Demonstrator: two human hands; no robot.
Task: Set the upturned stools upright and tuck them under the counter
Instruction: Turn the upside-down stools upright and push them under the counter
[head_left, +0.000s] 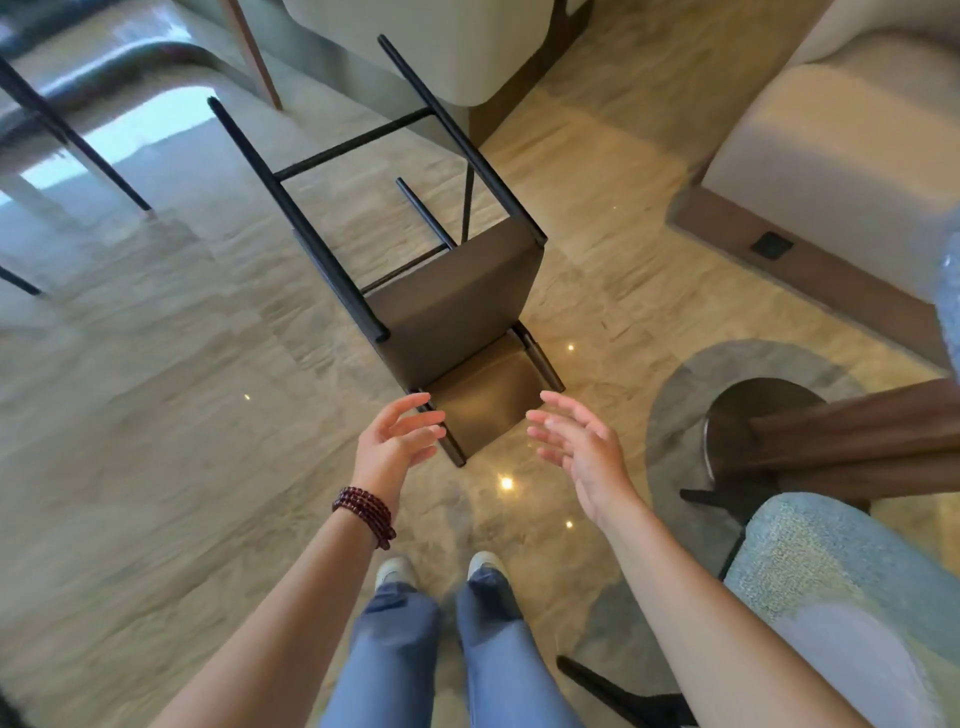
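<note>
stool (457, 306) at frame centre, tipped on the floor (156, 415), legs running toward the upper left, backrest (483, 415) nearest me. my left hand (397, 441) and right hand (582, 441) flank the backrest, fingers spread, gripping nothing, left slightly nearer.

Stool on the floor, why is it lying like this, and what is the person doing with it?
The stool lies tipped over on the floor, legs pointing away. A person stands over it, reaching down with the left hand and right hand, both open on either side of its backrest. Neither hand grips it yet.
</note>
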